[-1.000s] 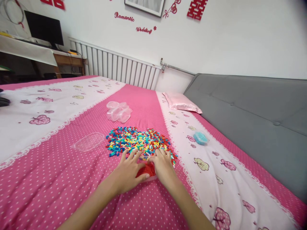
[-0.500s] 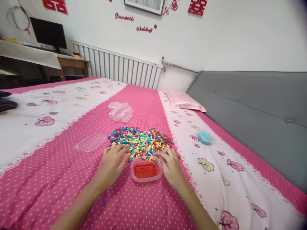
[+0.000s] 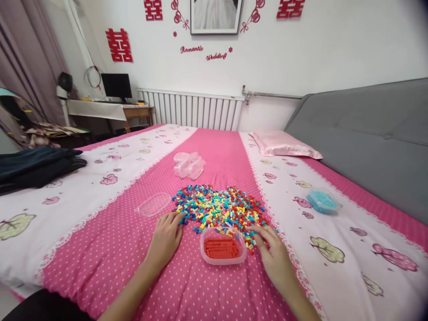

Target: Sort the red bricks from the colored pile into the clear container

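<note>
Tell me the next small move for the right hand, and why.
Probably pick up the loose red piece between the clear tub and the right hand: it lies close to that hand, and the tub already holds rows of red pieces.

A bedroom in a home.
A wide bed [image 3: 217, 145] with pink bedding [image 3: 110, 243], a pillow [image 3: 284, 145] and a padded headboard [image 3: 364, 129] dominates; beyond are a radiator [image 3: 194, 109], a desk [image 3: 132, 112] with a monitor [image 3: 116, 85], and red "Romantic Wedding" lettering [image 3: 216, 56] on the wall [image 3: 334, 49].
</note>
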### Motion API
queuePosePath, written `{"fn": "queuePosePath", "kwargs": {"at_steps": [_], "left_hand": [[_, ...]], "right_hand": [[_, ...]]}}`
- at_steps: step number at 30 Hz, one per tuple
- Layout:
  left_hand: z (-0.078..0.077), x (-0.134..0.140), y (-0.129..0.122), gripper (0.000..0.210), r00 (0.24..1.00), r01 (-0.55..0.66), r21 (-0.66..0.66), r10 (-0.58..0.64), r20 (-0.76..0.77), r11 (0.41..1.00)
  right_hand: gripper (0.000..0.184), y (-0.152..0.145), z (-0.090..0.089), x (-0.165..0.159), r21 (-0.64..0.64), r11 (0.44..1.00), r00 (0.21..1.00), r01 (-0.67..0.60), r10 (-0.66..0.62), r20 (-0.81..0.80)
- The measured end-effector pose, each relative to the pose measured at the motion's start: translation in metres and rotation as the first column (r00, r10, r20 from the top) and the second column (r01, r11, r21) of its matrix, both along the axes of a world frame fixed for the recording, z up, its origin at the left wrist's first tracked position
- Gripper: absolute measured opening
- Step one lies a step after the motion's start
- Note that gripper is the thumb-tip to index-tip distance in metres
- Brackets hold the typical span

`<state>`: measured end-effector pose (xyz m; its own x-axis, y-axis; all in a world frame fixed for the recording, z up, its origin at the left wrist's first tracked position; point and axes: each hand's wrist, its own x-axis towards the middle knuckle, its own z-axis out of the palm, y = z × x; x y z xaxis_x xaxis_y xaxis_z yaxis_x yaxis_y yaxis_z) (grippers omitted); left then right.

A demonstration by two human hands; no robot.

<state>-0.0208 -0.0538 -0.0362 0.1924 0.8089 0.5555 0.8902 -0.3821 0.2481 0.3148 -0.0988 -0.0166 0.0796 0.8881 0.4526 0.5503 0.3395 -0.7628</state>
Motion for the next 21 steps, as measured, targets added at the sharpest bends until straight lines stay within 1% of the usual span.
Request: {"fn": "queuePosePath", "kwargs": {"at_steps": [5, 9, 12, 15, 18, 21], "left_hand": [[0.001, 0.0, 0.002, 0.033, 0.999, 0.041, -0.001, -0.041, -0.029, 0.999], [0.005, 0.006, 0.007, 0.033, 0.994, 0.095, -0.006, -0.095, -0.045, 0.995], [0.007, 0.01, 0.01, 0.029, 0.992, 0.115, -0.013, -0.115, -0.044, 0.993], [0.009, 0.012, 0.011, 0.024, 0.992, 0.123, -0.017, -0.123, -0.039, 0.992], [0.011, 0.012, 0.011, 0.02, 0.992, 0.124, -0.018, -0.124, -0.036, 0.992], [0.013, 0.012, 0.009, 0.018, 0.992, 0.118, -0.021, -0.119, -0.04, 0.993]], "right_hand": [[0.034, -0.002, 0.0, -0.001, -0.012, 1.0, 1.0, 0.016, -0.017, -0.006], [0.036, 0.001, -0.004, 0.003, -0.008, 0.999, 0.999, 0.037, -0.036, 0.032], [0.037, 0.004, -0.01, 0.01, 0.019, 0.995, 0.987, 0.094, -0.095, 0.131], [0.039, 0.007, -0.018, 0.017, 0.059, 0.99, 0.956, 0.129, -0.14, 0.258], [0.04, 0.009, -0.028, 0.021, 0.067, 0.99, 0.929, 0.121, -0.137, 0.345], [0.04, 0.01, -0.037, 0.023, 0.042, 0.994, 0.911, 0.104, -0.112, 0.396]]}}
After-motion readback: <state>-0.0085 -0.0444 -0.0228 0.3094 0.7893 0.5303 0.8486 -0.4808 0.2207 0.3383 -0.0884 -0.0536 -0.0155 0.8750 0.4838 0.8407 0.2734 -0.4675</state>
